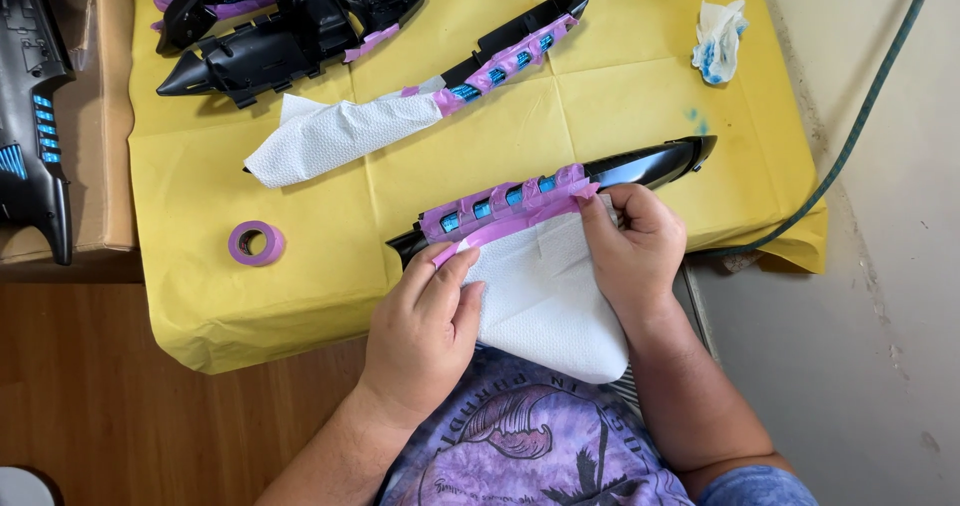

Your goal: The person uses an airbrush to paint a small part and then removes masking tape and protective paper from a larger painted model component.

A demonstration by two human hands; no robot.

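Observation:
A long black plastic part (650, 162) with blue slots lies across the near edge of the yellow paper-covered table (300, 296). Purple masking tape (500, 206) covers its left half, and a white paper towel (545, 296) hangs from the tape toward me. My left hand (425, 316) presses the tape's left end and the towel's edge with its fingertips. My right hand (635, 246) pinches the tape's right end against the part.
A purple tape roll (255, 243) sits left of my hands. A second taped part with a paper towel (400, 121) lies further back. Black shell pieces (290, 26) are at the far left, a stained wad of tissue (718, 38) at the far right.

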